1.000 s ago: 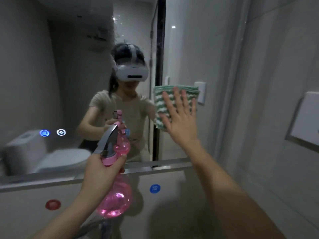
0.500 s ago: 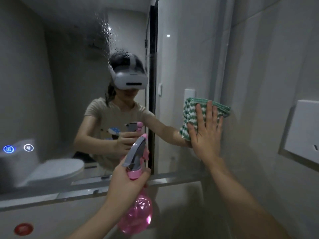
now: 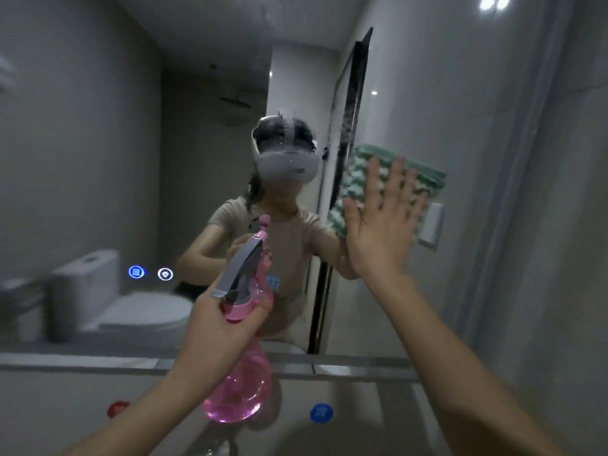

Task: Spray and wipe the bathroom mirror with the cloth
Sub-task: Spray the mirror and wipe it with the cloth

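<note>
Right hand: fingers straight, flat on folded green-and-white striped cloth, pressing it against wall mirror (right-hand part).
Left hand: grips 1 pink translucent plastic spray bottle by its neck.

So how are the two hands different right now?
The left hand curls around the pink spray bottle, while the right hand is flat, fingers spread, pressing the green cloth on the mirror. The left is lower, the right higher. Both are bare.
</note>
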Motion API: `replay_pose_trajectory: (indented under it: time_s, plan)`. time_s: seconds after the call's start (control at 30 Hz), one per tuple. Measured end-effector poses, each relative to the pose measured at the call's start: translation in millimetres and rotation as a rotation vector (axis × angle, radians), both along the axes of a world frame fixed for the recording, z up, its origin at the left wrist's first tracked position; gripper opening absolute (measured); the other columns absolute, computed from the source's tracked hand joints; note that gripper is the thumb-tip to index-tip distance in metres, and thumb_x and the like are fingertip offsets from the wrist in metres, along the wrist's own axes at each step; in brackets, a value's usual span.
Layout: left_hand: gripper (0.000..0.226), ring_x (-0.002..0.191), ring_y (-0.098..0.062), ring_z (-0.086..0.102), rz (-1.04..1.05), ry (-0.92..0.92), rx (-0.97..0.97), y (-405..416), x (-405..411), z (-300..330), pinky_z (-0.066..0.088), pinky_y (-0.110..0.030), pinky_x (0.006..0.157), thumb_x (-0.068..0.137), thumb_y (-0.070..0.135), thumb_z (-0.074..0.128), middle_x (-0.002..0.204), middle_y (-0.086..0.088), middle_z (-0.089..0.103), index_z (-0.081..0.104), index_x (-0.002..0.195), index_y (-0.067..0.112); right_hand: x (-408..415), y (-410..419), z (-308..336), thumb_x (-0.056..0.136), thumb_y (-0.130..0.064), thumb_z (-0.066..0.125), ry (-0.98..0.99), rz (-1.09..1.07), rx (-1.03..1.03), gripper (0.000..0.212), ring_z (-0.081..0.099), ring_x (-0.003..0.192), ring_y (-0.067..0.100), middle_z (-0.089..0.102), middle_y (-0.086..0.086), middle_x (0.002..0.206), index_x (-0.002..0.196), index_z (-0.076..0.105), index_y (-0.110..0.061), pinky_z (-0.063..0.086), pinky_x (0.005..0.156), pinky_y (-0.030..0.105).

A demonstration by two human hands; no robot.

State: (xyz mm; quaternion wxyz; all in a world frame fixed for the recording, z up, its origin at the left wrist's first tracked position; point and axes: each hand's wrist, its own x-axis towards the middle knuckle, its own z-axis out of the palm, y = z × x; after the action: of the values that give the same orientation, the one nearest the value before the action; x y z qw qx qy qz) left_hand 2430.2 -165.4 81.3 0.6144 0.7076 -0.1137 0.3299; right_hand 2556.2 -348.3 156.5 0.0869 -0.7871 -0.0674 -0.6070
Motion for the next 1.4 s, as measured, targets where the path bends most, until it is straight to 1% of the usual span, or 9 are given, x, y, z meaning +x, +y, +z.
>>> replay_pose_trajectory:
  time_s: [0.07,0.2,0.33,0.6,0.8,1.0,1.13,1.27,1.4]
  plan:
    - [0.023,0.043,0.005,0.056,0.059,-0.005,-0.024,21.0,-6.4,1.1,0.042,-0.005,0.048,0.075,-0.001,0.07,0.049,0.012,0.066,0.059,0.066,0.017,-4.7,48.9,4.9,0.095,-0.058,0.01,-0.007,0.005,-0.104,0.067,-0.003,0.145,0.028,0.001,0.011,0.158,0.15,0.003,-0.022,-0.013,0.113,0.046]
    - [0.028,0.038,-0.001,0.055,0.17,0.013,-0.035,60.8,-23.4,3.9,0.04,-0.006,0.042,0.077,-0.003,0.068,0.042,0.007,0.062,0.057,0.055,0.01,-7.1,135.6,-1.1,0.094,-0.061,0.012,0.012,0.0,-0.245,0.067,-0.025,0.136,0.028,-0.042,0.002,0.144,0.142,-0.02,-0.026,-0.026,0.107,0.049]
    - [0.031,0.036,0.0,0.054,0.243,0.007,-0.024,89.7,-36.0,9.6,0.04,-0.007,0.041,0.078,-0.003,0.067,0.04,0.008,0.061,0.056,0.052,0.01,-14.3,180.5,-3.4,0.096,-0.057,0.026,-0.019,0.021,-0.312,0.067,0.001,0.146,0.026,0.009,0.007,0.159,0.148,-0.002,-0.024,-0.016,0.113,0.048]
    - [0.027,0.038,-0.004,0.056,0.241,-0.018,0.055,65.3,-36.8,36.7,0.042,-0.01,0.04,0.079,-0.002,0.066,0.047,0.004,0.065,0.058,0.054,0.007,-9.6,114.5,30.8,0.098,-0.049,0.028,-0.133,0.084,-0.575,0.051,0.027,0.142,0.021,0.032,0.002,0.153,0.145,0.035,-0.03,0.013,0.115,0.047]
    - [0.022,0.039,-0.002,0.056,0.135,-0.085,0.097,-0.5,-26.7,67.8,0.039,-0.007,0.037,0.079,-0.002,0.065,0.044,0.009,0.063,0.058,0.061,0.008,1.6,-0.6,57.7,0.099,-0.051,0.022,-0.112,-0.024,-0.396,0.054,0.012,0.144,0.018,0.025,0.006,0.156,0.148,0.018,-0.03,0.005,0.115,0.046]
    - [0.023,0.043,0.0,0.057,0.096,-0.142,0.132,-45.4,-8.2,87.7,0.043,-0.008,0.044,0.08,0.001,0.065,0.048,0.011,0.064,0.059,0.061,0.012,10.3,-105.5,58.9,0.098,-0.054,0.009,-0.021,-0.058,-0.126,0.059,0.012,0.146,0.022,0.015,0.004,0.158,0.15,0.019,-0.029,0.001,0.116,0.044]
    - [0.022,0.047,-0.006,0.058,0.082,-0.123,0.118,-54.8,-1.2,88.4,0.049,-0.028,0.055,0.078,0.001,0.067,0.052,0.005,0.067,0.062,0.061,0.013,13.7,-135.8,54.4,0.098,-0.052,0.014,-0.012,-0.05,-0.022,0.058,0.011,0.146,0.023,0.014,0.005,0.158,0.15,0.019,-0.028,0.002,0.117,0.044]
    - [0.024,0.042,-0.002,0.057,0.076,-0.123,0.122,-45.7,-1.7,87.4,0.046,-0.012,0.045,0.079,-0.001,0.066,0.048,0.004,0.066,0.061,0.058,0.012,14.7,-133.3,53.5,0.097,-0.051,0.018,-0.026,-0.065,0.003,0.057,0.011,0.145,0.024,0.014,0.005,0.158,0.15,0.017,-0.028,0.003,0.116,0.044]
    - [0.028,0.04,0.0,0.057,0.108,-0.141,0.057,-19.8,-4.0,90.3,0.041,-0.007,0.041,0.079,-0.003,0.065,0.045,0.008,0.064,0.06,0.058,0.016,10.8,-96.6,61.1,0.096,-0.053,0.013,-0.005,-0.05,0.25,0.062,0.005,0.146,0.028,0.007,0.008,0.159,0.151,0.009,-0.025,-0.001,0.116,0.049]
